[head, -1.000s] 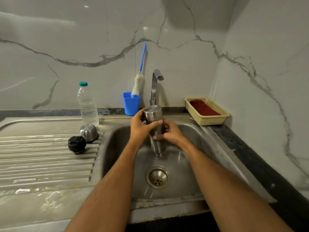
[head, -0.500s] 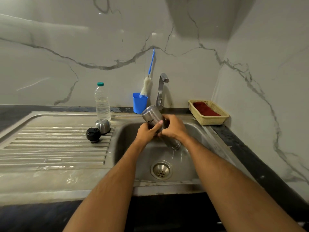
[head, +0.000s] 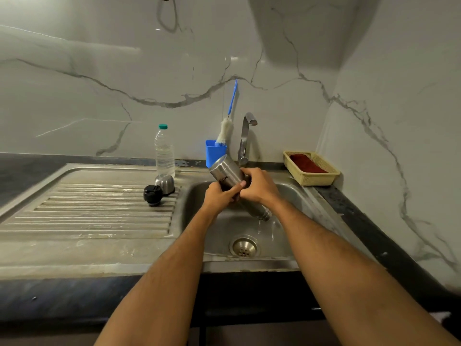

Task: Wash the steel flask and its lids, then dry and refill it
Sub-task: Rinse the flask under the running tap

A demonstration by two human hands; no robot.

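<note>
Marble-patterned wall panels close in a corner behind a steel sink [head: 294,196] with a ribbed draining board [head: 99,216] on its left. Over the basin the person holds the flask [head: 225,174] tilted, base up and mouth down toward the drain [head: 244,246], likely to pour out rinse water; a thin trickle falls from the mouth. The left hand [head: 219,196] wraps the body from below and the right hand [head: 259,186] curls over it from above. The black lid [head: 153,194] and steel cap [head: 164,184] sit on the board, clear of the splash, beside a water bottle [head: 164,151]. The tap [head: 245,138] stands just behind the flask's raised base, the basket [head: 311,179] to the right; open room lies leftward.
</note>
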